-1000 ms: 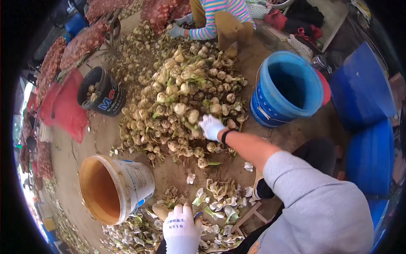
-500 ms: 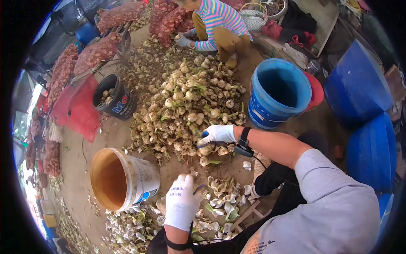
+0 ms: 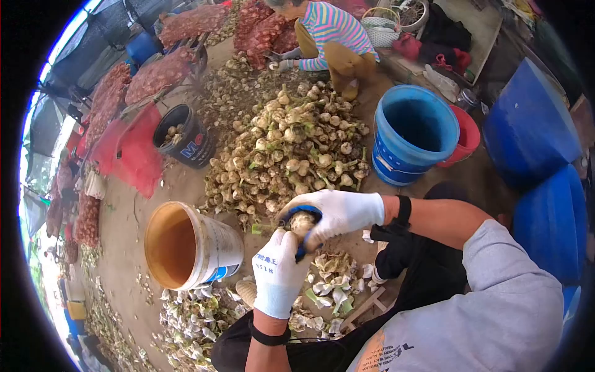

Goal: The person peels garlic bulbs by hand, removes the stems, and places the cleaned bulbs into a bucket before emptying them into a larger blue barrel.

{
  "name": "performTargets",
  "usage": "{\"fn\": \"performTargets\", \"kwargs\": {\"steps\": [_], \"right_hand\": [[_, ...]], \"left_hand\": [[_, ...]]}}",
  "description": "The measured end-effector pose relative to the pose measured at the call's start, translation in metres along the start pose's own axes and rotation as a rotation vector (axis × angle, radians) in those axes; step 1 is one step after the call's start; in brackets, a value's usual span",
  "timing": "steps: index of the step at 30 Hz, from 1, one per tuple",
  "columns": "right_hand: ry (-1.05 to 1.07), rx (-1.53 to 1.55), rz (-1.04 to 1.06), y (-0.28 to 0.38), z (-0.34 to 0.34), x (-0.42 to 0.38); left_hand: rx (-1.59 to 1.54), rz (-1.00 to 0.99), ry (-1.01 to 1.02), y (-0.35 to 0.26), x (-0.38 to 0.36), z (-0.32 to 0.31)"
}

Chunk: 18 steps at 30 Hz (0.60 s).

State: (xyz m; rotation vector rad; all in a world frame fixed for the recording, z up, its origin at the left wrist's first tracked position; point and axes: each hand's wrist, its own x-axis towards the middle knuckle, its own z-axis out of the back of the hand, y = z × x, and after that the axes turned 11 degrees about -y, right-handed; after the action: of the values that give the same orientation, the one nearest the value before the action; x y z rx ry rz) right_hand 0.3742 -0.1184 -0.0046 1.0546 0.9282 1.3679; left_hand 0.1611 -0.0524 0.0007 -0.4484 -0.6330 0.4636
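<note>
White-gloved right hand (image 3: 339, 212) around garlic bulb (image 3: 302, 222)

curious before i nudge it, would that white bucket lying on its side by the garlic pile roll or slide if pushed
The white bucket lies on its side with its round wall on the dirt, so a sideways push would probably roll it. It looks empty inside, so likely light and easy to shift. The husks heaped against it may slow it on that side.
</note>
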Motion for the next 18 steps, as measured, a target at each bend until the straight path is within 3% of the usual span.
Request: {"fn": "performTargets", "kwargs": {"steps": [1,10,17,18], "right_hand": [[-0.075,-0.018,0.115,-0.003,-0.006,-0.003],[-0.219,0.203,0.186,-0.009,-0.017,0.003],[-0.409,0.279,-0.029,-0.009,-0.004,0.003],[-0.423,0.249,0.003,-0.011,0.0,0.002]], "left_hand": [[0.005,0.003,-0.002,0.0,0.0,-0.001],[0.116,-0.023,-0.132,-0.003,-0.001,-0.001],[0.284,-0.083,-0.191,-0.008,-0.001,0.006],[0.169,0.079,-0.231,-0.009,-0.003,0.007]]}}
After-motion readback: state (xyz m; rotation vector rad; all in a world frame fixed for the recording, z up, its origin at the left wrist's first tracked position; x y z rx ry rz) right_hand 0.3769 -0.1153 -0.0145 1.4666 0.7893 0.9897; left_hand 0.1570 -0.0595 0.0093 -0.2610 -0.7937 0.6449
